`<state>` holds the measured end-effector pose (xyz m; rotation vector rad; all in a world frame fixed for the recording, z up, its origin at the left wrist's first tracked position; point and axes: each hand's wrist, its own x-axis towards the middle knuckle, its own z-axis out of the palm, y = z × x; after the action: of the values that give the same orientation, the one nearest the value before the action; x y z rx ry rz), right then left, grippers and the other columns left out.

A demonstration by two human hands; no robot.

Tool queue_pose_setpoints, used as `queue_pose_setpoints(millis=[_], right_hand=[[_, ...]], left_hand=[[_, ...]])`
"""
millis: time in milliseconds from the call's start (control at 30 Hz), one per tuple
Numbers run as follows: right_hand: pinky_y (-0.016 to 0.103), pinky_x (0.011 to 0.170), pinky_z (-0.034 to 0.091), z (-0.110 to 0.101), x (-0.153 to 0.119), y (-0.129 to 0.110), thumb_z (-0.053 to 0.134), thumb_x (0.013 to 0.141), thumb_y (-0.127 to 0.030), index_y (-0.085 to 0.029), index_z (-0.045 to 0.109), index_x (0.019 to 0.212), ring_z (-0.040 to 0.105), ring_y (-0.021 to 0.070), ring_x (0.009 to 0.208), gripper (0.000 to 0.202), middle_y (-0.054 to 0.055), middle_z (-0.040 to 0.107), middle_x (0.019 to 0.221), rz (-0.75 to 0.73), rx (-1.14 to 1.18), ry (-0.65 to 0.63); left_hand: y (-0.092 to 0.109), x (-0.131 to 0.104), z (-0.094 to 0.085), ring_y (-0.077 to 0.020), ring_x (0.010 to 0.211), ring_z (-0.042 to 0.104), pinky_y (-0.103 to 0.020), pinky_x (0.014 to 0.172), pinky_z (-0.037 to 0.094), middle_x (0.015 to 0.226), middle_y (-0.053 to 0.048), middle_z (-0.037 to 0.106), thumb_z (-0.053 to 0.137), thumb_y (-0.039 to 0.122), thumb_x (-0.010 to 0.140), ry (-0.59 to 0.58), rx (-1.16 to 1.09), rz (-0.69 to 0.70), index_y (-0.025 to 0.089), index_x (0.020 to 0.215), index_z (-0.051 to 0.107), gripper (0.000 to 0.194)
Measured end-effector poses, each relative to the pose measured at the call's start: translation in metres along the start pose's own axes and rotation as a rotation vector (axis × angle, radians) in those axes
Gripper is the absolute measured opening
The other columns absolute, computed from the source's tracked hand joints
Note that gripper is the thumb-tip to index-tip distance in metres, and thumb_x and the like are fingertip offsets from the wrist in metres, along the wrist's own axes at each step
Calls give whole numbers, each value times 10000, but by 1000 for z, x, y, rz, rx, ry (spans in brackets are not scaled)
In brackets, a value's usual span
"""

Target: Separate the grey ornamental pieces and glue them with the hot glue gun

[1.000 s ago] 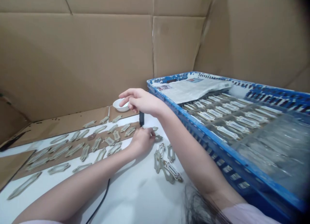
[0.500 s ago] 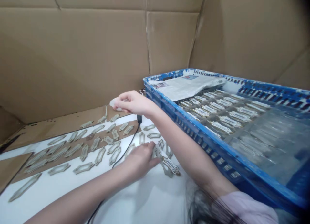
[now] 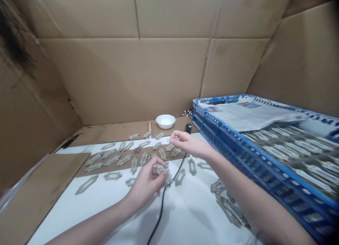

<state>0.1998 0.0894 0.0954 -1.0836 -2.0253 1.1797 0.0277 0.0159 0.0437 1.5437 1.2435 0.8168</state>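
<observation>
My left hand (image 3: 148,179) is closed around a small grey-white piece shaped like an openwork label frame (image 3: 164,172), raised a little over the white table surface (image 3: 185,209). It could be more than one piece stacked. To its upper right is my right hand (image 3: 189,143), its fingertips pinched together; what they hold, if anything, is too small to see. One flat frame piece (image 3: 162,154) lies below these fingertips, among several similar ones spread in rows on white and brown strips. Behind the right hand stands a white bowl (image 3: 165,121), apart from it.
A blue plastic crate (image 3: 219,139) fills the right side, holding rows of frame pieces and a white printed bag (image 3: 246,116). A black cable (image 3: 160,213) crosses the table. Beside my right forearm lies a pile of frames (image 3: 229,206). Cardboard walls (image 3: 119,75) enclose the back.
The view has swung left and up. My left hand has left the pile beside the crate and now holds a frame piece. My right hand has drawn back from the white bowl.
</observation>
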Motion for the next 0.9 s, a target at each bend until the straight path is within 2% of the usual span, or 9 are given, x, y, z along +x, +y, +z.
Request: queue_pose_setpoints(millis=[67, 133, 233, 367, 533, 733, 900], right_hand=[[199, 472, 206, 14, 1, 0, 449, 776, -333, -168, 421, 736, 262, 70, 497, 172, -66, 317, 575, 22, 19, -132], [202, 476, 201, 26, 1, 0, 461, 768, -321, -163, 422, 715, 262, 69, 501, 171, -64, 314, 567, 33, 16, -211], [202, 476, 212, 41, -3, 0, 452, 770, -309, -161, 433, 696, 280, 72, 502, 167, -59, 319, 556, 32, -38, -215], [198, 475, 252, 60, -22, 1, 404, 795, -270, -158, 465, 742, 321, 76, 495, 138, -52, 357, 549, 75, -103, -188], [197, 549, 331, 79, -55, 7, 384, 800, -196, -176, 395, 818, 445, 87, 537, 29, -39, 512, 568, 110, -24, -78], [188, 530, 329, 78, -76, 12, 399, 800, -214, -186, 388, 796, 459, 86, 532, 30, -31, 553, 591, 50, -41, 42], [178, 492, 303, 76, -79, 13, 439, 773, -232, -176, 425, 769, 445, 80, 503, 57, -43, 507, 550, 96, -124, 114]], left_hand=[[-9, -8, -13, -86, 439, 394, -181, 443, 302, 487, 67, 444, 447, 323, 781, 141, 11, -18, 209, 843, 403, 137], [-17, -14, -20, -86, 470, 374, -175, 462, 292, 488, 77, 406, 443, 313, 787, 264, -27, -8, 215, 832, 385, 123], [-26, -19, -21, -80, 484, 336, -169, 471, 275, 516, 84, 341, 400, 303, 815, 311, -154, 44, 225, 853, 364, 94], [-34, -24, -13, -80, 502, 321, -175, 473, 268, 569, 72, 352, 370, 366, 838, 272, -148, 82, 235, 930, 369, 160], [-36, -33, -6, -94, 549, 347, -200, 531, 299, 604, 59, 355, 358, 391, 848, 130, -34, 109, 236, 1021, 375, 233], [-36, -40, 6, -116, 620, 415, -238, 604, 337, 714, 25, 456, 363, 370, 851, 20, 72, 140, 241, 1098, 348, 279], [-36, -40, 15, -140, 728, 491, -270, 674, 374, 876, -30, 525, 382, 341, 848, -26, 108, 186, 220, 1080, 354, 264]])
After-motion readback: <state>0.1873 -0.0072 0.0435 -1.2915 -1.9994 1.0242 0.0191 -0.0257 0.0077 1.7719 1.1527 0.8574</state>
